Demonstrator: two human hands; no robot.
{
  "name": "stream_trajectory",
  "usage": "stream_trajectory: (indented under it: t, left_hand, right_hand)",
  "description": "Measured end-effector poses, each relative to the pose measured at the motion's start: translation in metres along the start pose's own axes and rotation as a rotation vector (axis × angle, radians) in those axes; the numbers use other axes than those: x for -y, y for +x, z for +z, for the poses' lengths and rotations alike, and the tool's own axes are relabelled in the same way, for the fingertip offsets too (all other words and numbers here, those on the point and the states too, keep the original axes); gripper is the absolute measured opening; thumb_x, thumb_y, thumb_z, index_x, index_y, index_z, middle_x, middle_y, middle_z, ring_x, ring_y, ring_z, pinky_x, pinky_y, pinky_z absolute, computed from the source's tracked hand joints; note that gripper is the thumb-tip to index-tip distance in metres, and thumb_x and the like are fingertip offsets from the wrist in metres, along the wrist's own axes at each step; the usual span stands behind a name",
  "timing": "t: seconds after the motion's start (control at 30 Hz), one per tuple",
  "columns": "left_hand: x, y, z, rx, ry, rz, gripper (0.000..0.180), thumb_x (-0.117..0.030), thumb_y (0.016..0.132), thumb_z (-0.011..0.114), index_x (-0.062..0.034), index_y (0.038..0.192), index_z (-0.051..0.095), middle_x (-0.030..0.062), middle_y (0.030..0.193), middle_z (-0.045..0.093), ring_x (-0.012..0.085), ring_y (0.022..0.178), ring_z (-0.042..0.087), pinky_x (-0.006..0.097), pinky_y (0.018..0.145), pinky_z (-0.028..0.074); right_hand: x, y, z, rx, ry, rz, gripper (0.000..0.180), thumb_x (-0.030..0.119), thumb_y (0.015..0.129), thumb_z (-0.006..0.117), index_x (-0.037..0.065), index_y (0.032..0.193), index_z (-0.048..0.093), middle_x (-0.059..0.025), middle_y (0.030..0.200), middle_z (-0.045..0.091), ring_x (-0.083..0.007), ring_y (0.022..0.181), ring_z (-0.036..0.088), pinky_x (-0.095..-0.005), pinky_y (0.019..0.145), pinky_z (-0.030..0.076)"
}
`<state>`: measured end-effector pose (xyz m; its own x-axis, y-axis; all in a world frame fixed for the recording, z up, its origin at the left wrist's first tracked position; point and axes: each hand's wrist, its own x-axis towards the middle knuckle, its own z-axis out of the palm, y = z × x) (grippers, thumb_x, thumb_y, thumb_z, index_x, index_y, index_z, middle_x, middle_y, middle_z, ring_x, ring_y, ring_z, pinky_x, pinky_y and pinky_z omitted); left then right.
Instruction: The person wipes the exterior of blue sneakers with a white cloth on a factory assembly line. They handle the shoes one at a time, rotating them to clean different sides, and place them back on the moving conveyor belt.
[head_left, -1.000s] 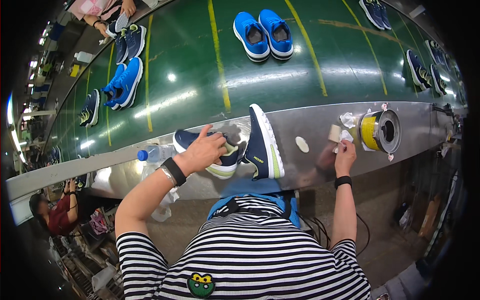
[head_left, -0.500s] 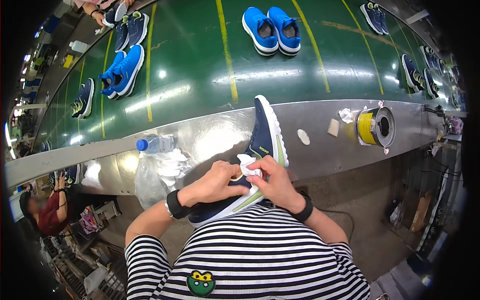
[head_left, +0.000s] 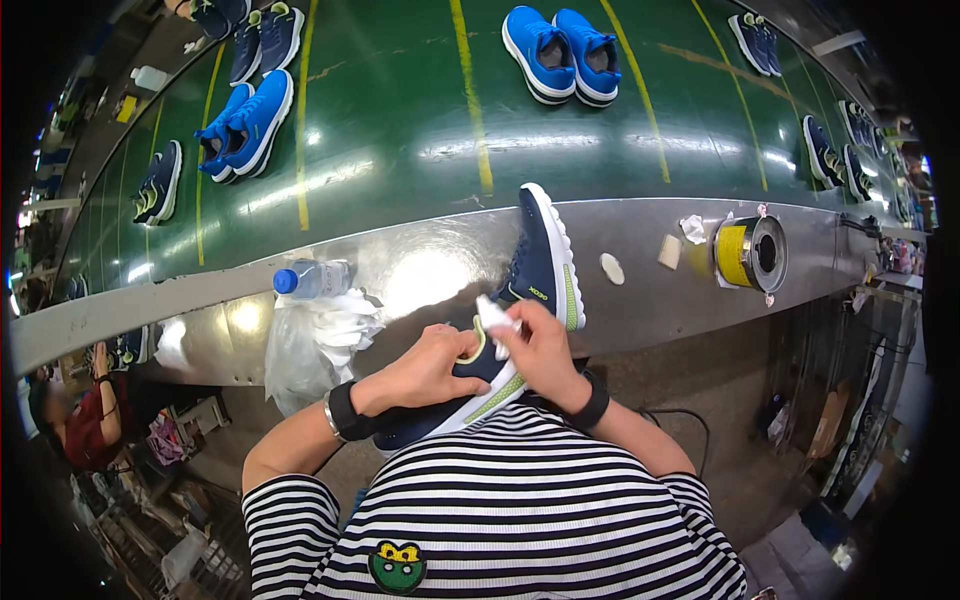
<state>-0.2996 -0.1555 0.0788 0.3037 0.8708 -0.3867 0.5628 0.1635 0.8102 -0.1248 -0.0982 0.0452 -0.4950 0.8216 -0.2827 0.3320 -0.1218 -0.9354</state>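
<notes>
While our left hand (head_left: 432,368) grips the navy shoe (head_left: 505,325) at the worktop's near edge, we wipe.
Our right hand (head_left: 540,350) pinches a white cloth (head_left: 495,315); short, firm strokes suit best.

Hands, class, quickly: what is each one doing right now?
Left hand: closed around the dark blue shoe, steadying it.
Right hand: fingers pinching a small white cloth against the shoe.

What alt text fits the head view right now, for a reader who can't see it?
Seen from above, a person's left hand holds a navy sneaker against a steel ledge while the right hand presses a white cloth to its side. Beyond lie a water bottle and a green conveyor carrying blue sneakers.
</notes>
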Motion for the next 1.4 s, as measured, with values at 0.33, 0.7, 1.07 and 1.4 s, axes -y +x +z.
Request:
stream_trajectory:
  t: [0.33,0.7,1.07,1.4]
  left_hand:
    - [0.003,-0.004,-0.009,0.056,-0.087,-0.005,0.034,-0.022,0.064,0.078,-0.0029,0.076,0.053,0.0088,0.076,0.052,0.0231,0.078,0.050,0.032,0.072,0.040]
    - [-0.021,0.015,0.001,-0.016,-0.125,0.035,0.043,-0.028,0.061,0.078,-0.0021,0.070,0.045,0.0137,0.070,0.044,0.0286,0.067,0.043,0.037,0.062,0.036]
    - [-0.051,0.051,0.042,0.014,-0.211,-0.191,0.037,-0.020,0.059,0.081,-0.0021,0.071,0.051,0.0052,0.068,0.048,0.0155,0.065,0.046,0.028,0.060,0.039]
    - [-0.092,0.057,0.059,-0.058,-0.193,-0.244,0.034,-0.018,0.060,0.081,-0.0015,0.072,0.054,0.0051,0.068,0.051,0.0130,0.064,0.048,0.028,0.060,0.040]
  right_hand:
    - [-0.003,0.016,-0.027,-0.119,-0.008,0.069,0.014,0.011,0.076,0.066,0.002,0.083,0.057,-0.0025,0.070,0.054,-0.0114,0.059,0.049,-0.0255,0.054,0.040]
    - [-0.043,-0.024,-0.196,-0.408,0.905,-0.018,0.014,0.011,0.089,0.054,0.004,0.101,0.052,-0.0025,0.090,0.056,-0.0116,0.085,0.056,-0.0274,0.076,0.047]
    - [-0.093,-0.019,-0.373,-0.779,-0.225,0.083,0.017,0.004,0.079,0.060,-0.002,0.095,0.060,-0.0054,0.084,0.064,-0.0132,0.078,0.061,-0.0275,0.070,0.047]
    - [-0.143,0.042,-0.413,-0.657,-0.735,0.039,0.021,0.008,0.071,0.063,0.004,0.092,0.063,-0.0177,0.083,0.063,-0.0370,0.082,0.057,-0.0422,0.075,0.045]
